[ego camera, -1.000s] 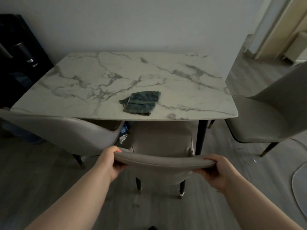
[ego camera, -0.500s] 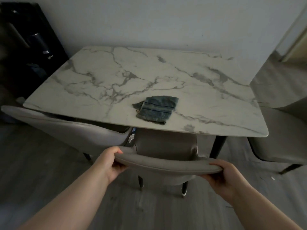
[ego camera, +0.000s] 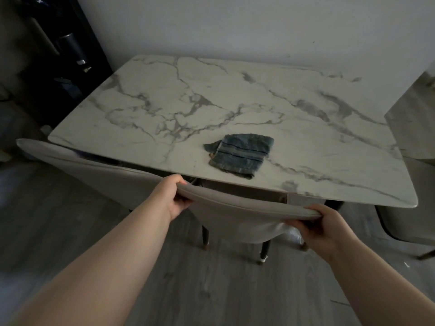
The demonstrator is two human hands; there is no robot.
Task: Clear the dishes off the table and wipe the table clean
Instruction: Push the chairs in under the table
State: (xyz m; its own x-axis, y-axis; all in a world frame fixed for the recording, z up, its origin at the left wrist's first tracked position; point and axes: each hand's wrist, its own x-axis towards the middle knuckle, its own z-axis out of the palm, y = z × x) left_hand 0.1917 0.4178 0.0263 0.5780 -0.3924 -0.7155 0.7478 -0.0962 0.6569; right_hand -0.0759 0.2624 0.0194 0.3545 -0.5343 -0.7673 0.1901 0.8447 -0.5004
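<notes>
A: From the head view I have both hands on the grey padded chair [ego camera: 247, 215] in front of me. My left hand [ego camera: 173, 196] is clamped on the left end of its curved top rail, and my right hand [ego camera: 322, 227] is clamped on the right end, fingers curled under the edge

B: Where's the thing you actually need?

A: The dark blue folded cloth with thin stripes [ego camera: 240, 155] lies flat on the white marble-veined surface [ego camera: 164, 90], near the front edge and just beyond the chair back. I see no dishes on it anywhere

B: How will that cloth handle?

A: Soft and light, I'd judge; it will go limp when lifted. I'd pinch it across the thick folded middle rather than by the loose corner sticking out on its left, so it doesn't unfold. The top looks smooth, so the cloth should slide easily in wiping

B: And the chair?

A: Stiff frame under padded skin, with some weight I'd guess; gripping both rail ends looks sound

B: What can't you make out?

A: The chair's seat is hidden under the surface. A second grey chair [ego camera: 94, 170] at left overlaps the front corner. The dark shelf unit [ego camera: 63, 57] at far left is too dim to read, and another chair at right is cut off by the frame
</notes>
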